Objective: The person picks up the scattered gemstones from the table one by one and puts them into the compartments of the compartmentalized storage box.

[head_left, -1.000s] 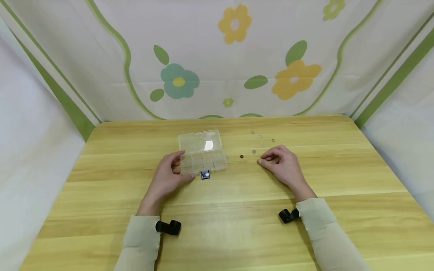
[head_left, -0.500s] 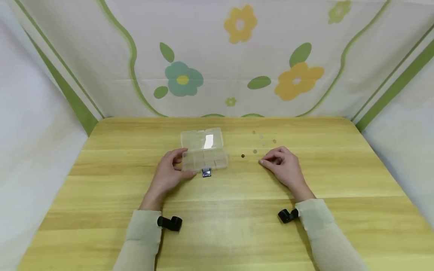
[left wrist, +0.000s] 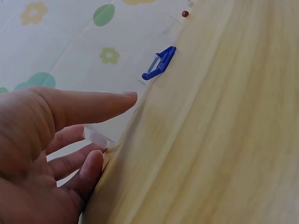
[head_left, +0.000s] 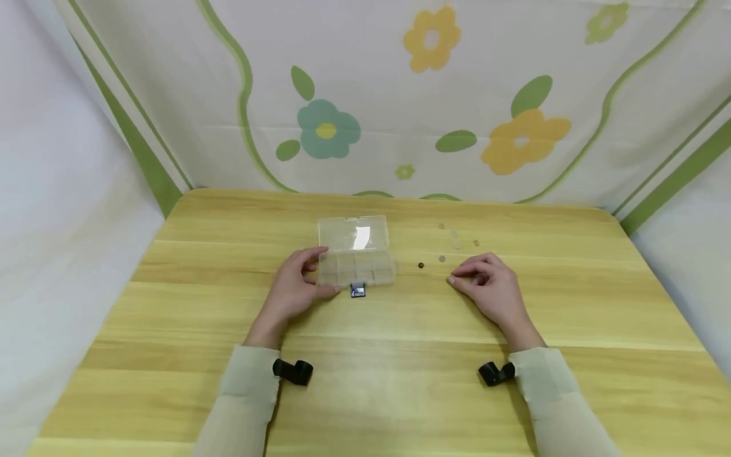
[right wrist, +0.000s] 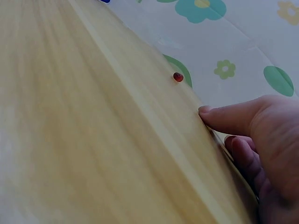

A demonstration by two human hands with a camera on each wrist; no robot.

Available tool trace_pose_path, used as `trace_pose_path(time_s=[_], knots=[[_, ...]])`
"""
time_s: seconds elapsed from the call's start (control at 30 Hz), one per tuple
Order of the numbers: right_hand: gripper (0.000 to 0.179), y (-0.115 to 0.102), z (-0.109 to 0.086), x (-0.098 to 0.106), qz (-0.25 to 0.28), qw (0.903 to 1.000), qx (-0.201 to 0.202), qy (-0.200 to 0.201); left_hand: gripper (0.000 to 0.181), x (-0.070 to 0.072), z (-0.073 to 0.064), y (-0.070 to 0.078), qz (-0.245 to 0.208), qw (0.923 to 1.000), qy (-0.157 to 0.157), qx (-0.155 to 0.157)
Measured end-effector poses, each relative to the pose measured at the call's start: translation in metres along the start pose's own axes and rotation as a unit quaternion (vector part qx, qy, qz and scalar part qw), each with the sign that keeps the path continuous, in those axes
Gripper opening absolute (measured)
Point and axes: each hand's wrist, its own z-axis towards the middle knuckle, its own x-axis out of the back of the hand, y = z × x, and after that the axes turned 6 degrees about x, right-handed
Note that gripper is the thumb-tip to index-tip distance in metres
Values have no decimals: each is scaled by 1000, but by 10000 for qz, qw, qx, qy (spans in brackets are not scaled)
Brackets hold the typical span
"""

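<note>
A clear plastic compartment box (head_left: 356, 268) lies on the table with its lid (head_left: 342, 235) raised at the back. A blue latch (head_left: 358, 290) hangs at its front edge; in the left wrist view this latch (left wrist: 160, 63) shows larger. My left hand (head_left: 294, 285) grips the box's left end, thumb along the front and fingers behind. To the right, my right hand (head_left: 491, 285) rests on the table with loosely bent fingers, thumb and forefinger apart in the right wrist view. Nothing shows between them. Just left of its fingertips sits a small dark red bead (right wrist: 178, 77).
Several tiny pale, round pieces lie behind the right hand, among them a greyish one (head_left: 442, 259) and a brownish one (head_left: 476, 243). A flowered cloth (head_left: 400, 127) hangs behind the wooden table (head_left: 377, 381).
The whole head view shifts slightly to the right. Both hands, the box and the small pieces keep their places relative to each other.
</note>
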Motion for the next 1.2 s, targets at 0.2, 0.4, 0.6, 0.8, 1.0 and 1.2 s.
trace_pose_path(time_s=[0.2, 0.4, 0.6, 0.8, 1.0, 1.2], knots=[[12, -1, 5, -9, -49, 10000, 70, -8, 79, 5, -2, -6, -6, 9999, 48, 109], [11, -5, 9, -18, 61, 9999, 9, -101, 81, 10, -5, -12, 68, 9997, 159, 160], [11, -8, 11, -24, 241, 9997, 3, -68, 82, 15, -4, -16, 174, 9996, 205, 117], [12, -7, 17, -20, 113, 9998, -33, -156, 82, 13, -2, -15, 195, 9994, 276, 65], [12, -1, 8, -18, 87, 9997, -190, -93, 81, 6, -2, -11, 191, 9996, 167, 89], [11, 0, 2, -8, -71, 9996, -259, 91, 82, -3, 2, -5, 143, 9999, 21, 17]])
